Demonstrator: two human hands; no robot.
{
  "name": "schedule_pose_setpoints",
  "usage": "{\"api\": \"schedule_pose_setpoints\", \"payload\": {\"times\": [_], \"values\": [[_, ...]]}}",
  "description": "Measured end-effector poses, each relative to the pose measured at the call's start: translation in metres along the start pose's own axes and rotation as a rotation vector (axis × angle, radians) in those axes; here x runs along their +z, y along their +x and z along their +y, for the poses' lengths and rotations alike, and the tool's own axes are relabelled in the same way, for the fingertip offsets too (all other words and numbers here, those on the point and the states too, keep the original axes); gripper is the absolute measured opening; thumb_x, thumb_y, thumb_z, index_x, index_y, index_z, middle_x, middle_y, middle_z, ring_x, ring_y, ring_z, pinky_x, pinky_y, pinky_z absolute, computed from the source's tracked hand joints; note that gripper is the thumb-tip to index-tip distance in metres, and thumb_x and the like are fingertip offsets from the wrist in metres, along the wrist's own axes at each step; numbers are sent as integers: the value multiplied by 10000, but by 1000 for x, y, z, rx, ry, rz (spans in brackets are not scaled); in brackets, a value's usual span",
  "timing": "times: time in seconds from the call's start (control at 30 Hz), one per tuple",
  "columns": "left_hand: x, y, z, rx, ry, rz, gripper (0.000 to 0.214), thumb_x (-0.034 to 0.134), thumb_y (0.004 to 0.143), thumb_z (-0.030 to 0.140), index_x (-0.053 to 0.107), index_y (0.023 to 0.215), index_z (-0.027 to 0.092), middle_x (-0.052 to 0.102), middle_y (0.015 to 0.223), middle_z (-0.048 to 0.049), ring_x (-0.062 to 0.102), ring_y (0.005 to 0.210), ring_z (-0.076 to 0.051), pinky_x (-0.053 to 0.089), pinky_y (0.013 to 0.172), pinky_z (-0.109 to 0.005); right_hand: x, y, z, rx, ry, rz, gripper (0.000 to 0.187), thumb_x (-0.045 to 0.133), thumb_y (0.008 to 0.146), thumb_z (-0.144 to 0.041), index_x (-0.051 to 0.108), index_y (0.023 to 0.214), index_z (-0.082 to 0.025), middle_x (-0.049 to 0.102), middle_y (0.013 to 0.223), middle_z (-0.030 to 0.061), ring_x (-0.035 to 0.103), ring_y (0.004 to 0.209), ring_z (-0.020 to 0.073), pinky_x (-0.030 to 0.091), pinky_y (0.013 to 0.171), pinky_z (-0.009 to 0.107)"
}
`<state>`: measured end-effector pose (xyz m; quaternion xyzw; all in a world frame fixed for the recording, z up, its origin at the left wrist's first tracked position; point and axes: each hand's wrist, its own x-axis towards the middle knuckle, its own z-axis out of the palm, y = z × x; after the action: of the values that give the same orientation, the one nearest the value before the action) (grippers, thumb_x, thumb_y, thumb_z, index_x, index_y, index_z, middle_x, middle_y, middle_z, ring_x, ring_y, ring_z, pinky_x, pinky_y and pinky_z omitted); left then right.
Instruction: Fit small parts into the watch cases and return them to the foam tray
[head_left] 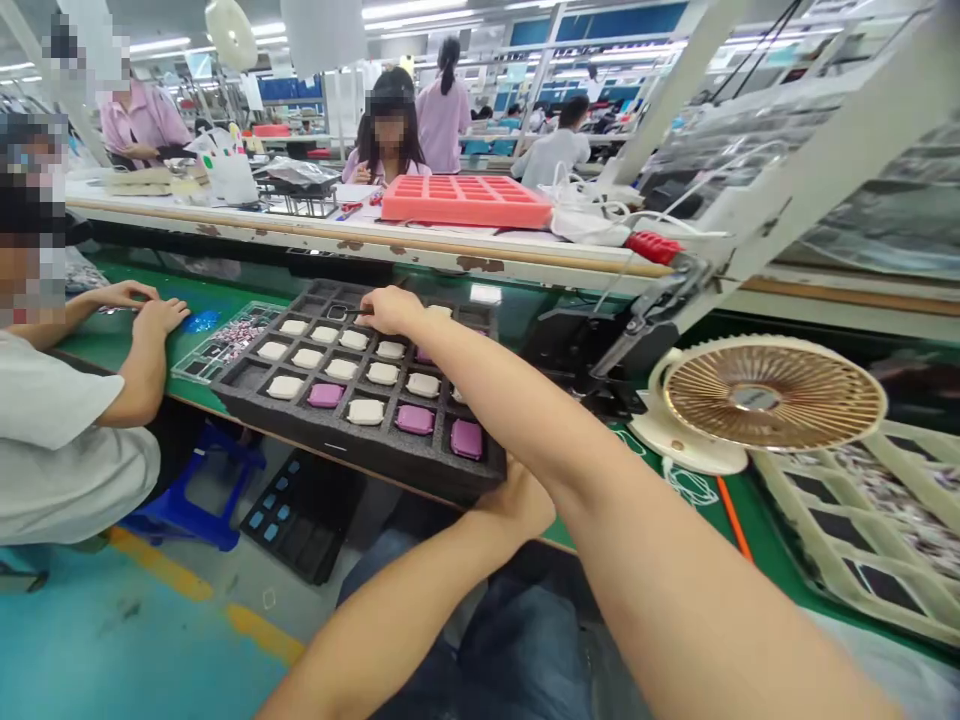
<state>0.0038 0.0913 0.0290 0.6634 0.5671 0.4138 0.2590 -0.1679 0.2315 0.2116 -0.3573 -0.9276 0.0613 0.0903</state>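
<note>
Presently: left of the black foam tray [296, 420], a co-worker's spread hands [161, 318] rest on the green tabletop [97, 345]. In the tray's cells sit white and purple rounded pieces [366, 411]. The right hand [390, 310] pinches a slender tool [358, 318] above them; the left hand [517, 505] meets the near edge, grip hidden. A desk fan [772, 393] stands right of the tray.

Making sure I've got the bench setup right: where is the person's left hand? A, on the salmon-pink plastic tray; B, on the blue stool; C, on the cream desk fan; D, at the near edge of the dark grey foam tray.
D. The left hand sits at the near edge of the dark grey foam compartment tray, nowhere near the fan or the pink tray.
</note>
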Motion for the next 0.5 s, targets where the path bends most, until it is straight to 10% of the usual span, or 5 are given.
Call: {"api": "schedule_pose_setpoints", "payload": {"times": [0.13,0.37,0.5], "values": [[7,3,-8,97,168,6,638,584,954,226,480,1582,183,471,1665,-170,341,1589,-369,265,1327,-546,-31,-48,0,26,-50,151,372,555,1065,-444,774,1131,-150,765,1197,184,697,1181,359,537,1033,489],[12,2,-6,184,248,66,533,579,1008,236,509,1524,126,526,1573,-265,397,1548,-427,320,1274,-642,-162,-203,55,450,-317,884,439,508,1049,-430,776,1073,-82,788,1041,183,723,1121,405,523,947,548],[11,-3,-2,214,288,118,507,576,1003,206,522,1497,108,492,1563,-298,403,1529,-456,362,1229,-681,-184,-198,143,510,-269,762,804,300,971,-652,730,858,17,762,951,168,746,1041,326,501,852,449]]}}
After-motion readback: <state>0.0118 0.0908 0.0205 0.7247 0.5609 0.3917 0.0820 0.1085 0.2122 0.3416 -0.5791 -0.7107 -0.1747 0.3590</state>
